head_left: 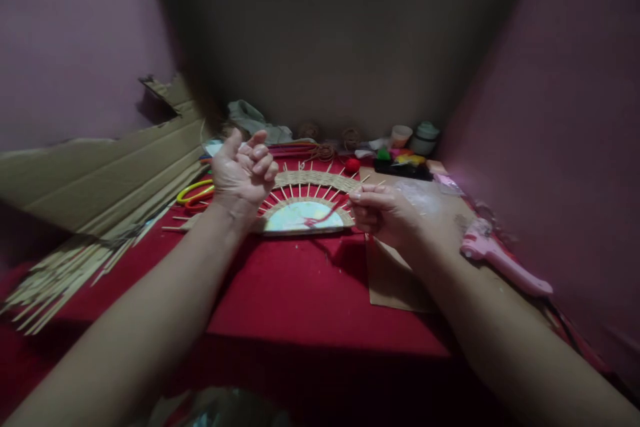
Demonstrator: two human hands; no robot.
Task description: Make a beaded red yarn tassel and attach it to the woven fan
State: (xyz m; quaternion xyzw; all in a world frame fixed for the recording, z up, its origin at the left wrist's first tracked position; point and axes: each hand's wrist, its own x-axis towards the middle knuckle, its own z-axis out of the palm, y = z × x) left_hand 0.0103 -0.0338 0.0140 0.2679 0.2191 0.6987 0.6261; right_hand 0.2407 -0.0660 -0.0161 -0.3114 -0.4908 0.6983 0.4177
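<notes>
Two bare hands are over the red-covered table (295, 293), and from where I stand the red yarn (327, 215) looks like the likeliest trouble. It lies slack across the pale half-disc (293, 220), so a quick pull could hook it on one of the thin sticks (319, 191) fanning out around it and bend that stick or drag the woven frame (320, 179) askew. Only a fingertip pinch seems to hold the yarn, so it might well slip if tugged. Toward the table's right edge, the pink glue gun (503, 260) lies near the right forearm, and a careless elbow could knock it. As for the grip, the right hand (383, 210) is closed, thumb and forefinger pinching the yarn, at the frame's right end, partly hiding it; the yarn trails from there leftward onto the half-disc. The left hand (245, 170) is raised near the frame's left end, palm up, fingers loosely curled, with nothing I can make out in it. The frame's straight side faces the table's near edge, its arch the far one.
</notes>
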